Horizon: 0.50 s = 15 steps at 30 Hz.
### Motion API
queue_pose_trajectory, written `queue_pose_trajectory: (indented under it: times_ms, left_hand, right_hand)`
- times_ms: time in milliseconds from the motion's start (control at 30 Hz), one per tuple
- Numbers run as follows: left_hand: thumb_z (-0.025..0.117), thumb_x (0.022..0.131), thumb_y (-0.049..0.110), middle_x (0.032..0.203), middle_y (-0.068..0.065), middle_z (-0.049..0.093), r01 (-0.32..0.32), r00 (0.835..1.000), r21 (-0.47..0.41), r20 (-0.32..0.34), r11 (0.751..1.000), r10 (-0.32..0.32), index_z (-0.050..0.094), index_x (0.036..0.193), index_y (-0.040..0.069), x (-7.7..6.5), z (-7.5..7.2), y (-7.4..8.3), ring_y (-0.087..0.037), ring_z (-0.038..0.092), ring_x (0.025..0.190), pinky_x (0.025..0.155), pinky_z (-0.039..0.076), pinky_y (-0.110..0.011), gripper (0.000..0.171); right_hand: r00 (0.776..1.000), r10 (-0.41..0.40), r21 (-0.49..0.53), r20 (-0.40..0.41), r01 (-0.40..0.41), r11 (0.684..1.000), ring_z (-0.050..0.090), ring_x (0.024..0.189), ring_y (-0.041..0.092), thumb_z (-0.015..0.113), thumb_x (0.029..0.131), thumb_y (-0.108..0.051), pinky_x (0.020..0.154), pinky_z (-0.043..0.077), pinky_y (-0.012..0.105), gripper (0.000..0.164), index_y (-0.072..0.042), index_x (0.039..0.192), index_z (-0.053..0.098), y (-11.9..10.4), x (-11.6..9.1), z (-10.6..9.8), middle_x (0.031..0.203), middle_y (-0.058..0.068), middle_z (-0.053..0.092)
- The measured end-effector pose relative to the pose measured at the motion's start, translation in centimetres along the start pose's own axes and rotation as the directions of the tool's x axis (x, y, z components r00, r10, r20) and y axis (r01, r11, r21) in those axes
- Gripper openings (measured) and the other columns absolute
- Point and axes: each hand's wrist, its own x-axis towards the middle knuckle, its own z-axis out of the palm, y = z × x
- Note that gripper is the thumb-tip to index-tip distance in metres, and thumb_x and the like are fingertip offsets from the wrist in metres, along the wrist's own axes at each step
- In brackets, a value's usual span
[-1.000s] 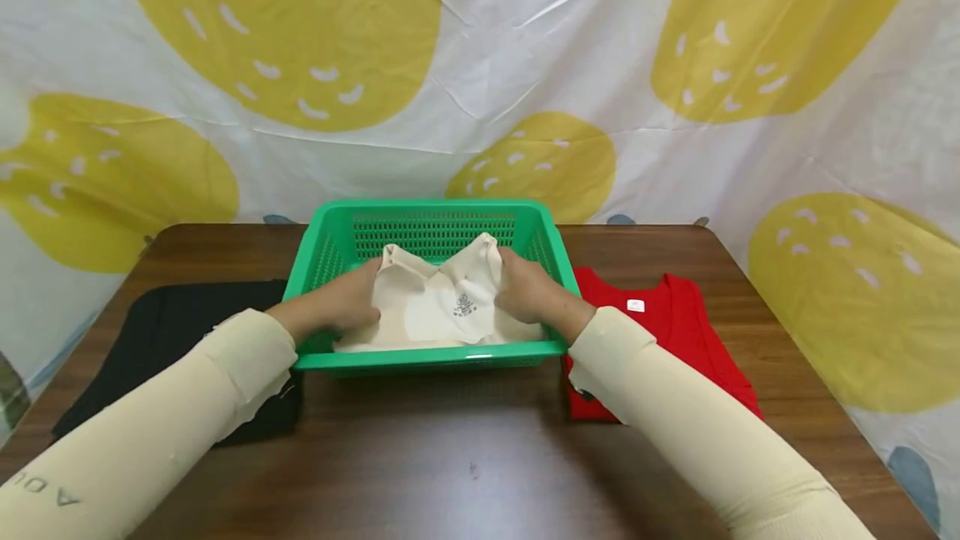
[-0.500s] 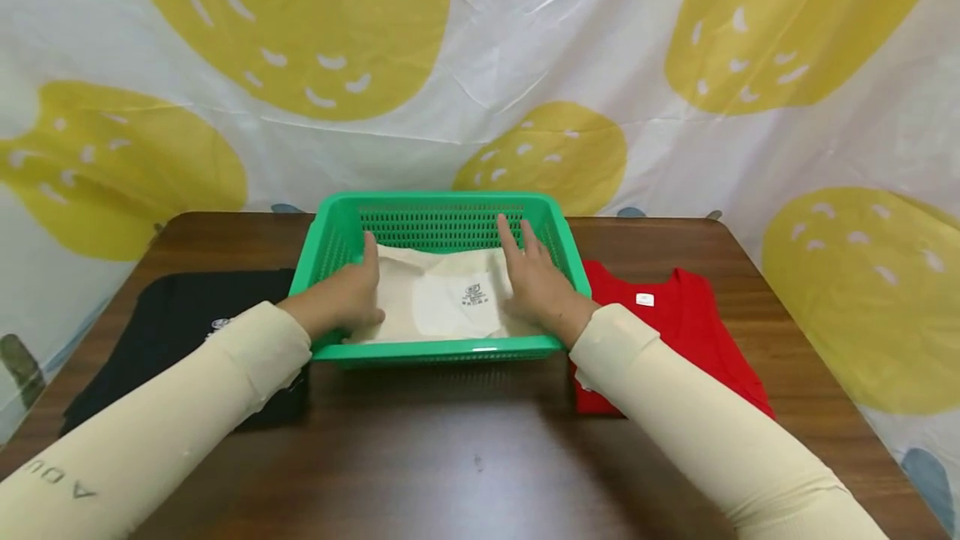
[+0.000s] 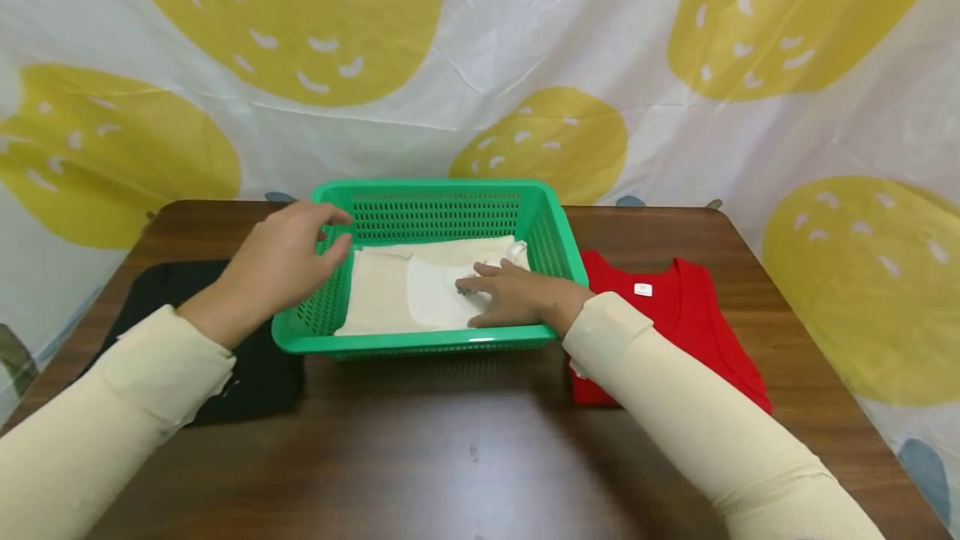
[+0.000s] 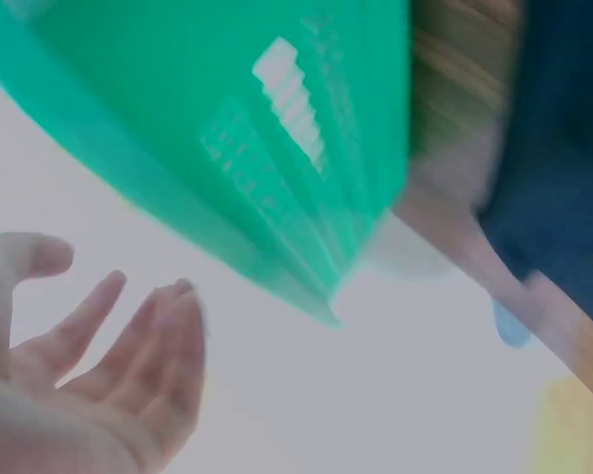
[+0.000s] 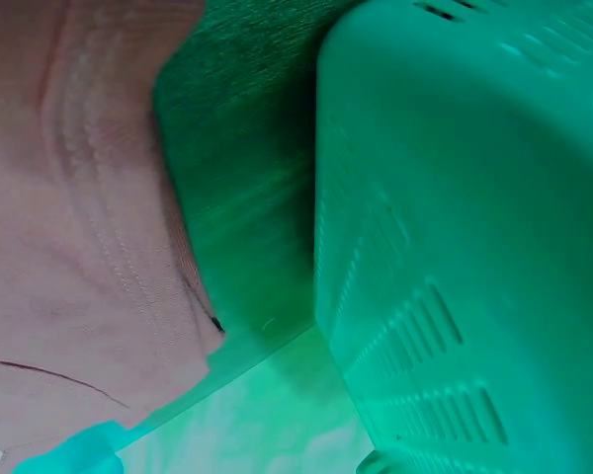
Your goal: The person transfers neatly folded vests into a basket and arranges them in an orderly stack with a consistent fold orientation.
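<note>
Neither hand grips anything now: the left hand (image 3: pixel 288 252) is wide, thumb apart from loosely bent fingers, up over the left rim of the basket, and the right hand (image 3: pixel 517 294) lies flat with its fingers spread, resting on the cream cloth (image 3: pixel 378 286). A second ago both were pinching that cloth by its far corners, pulling it up into two peaks; then they let go, and since then the left has lifted off and come away to the left while the right has slid in toward the middle.

The cloth itself lies folded along the floor of the green basket (image 3: pixel 420 342), its pale patch (image 3: pixel 431 298) facing up and the printed mark on it partly covered by the right fingers. To my eye the laying-in looks more or less done, and the right hand seems to be smoothing or settling the cloth rather than carrying it.

Farther out, a folded red garment (image 3: pixel 697 319) with a small white label (image 3: pixel 642 290) lies just right of the basket, and a dark garment (image 3: pixel 266 382) lies to the left, partly behind the left arm. All of it stands on a brown wooden table (image 3: pixel 420 440), with a fruit-printed sheet (image 3: pixel 375 140) hanging at the far side.
</note>
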Motion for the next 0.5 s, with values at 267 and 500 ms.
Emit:
queue_pose_trajectory:
  times_ms: [267,500]
  left_hand:
    - [0.048,0.103,0.027,0.102,-0.022,0.061,0.126,0.986,0.043,-0.118,0.991,-0.120,0.064,0.107,0.002,-4.4,-1.1,-7.6,-0.033,0.058,0.082,0.072,0.045,-0.049,0.030]
    - [0.056,0.100,0.036,0.132,-0.038,0.049,0.112,0.956,0.187,0.247,0.976,-0.157,0.058,0.130,-0.001,-6.0,2.0,-12.9,-0.056,0.054,0.112,0.085,0.045,-0.068,0.048]
  right_hand:
    - [0.996,0.003,-0.011,0.087,-0.002,1.000,0.003,0.155,0.043,0.054,0.092,-0.060,0.122,0.013,0.060,0.074,-0.034,0.157,0.030,-0.2,0.2,-0.3,0.169,0.004,0.012]
    - [0.994,0.060,0.215,0.090,-0.078,0.973,-0.004,0.156,0.035,0.032,0.098,-0.065,0.124,0.002,0.058,0.065,-0.033,0.154,0.037,0.3,-0.4,-0.3,0.169,0.000,0.012]
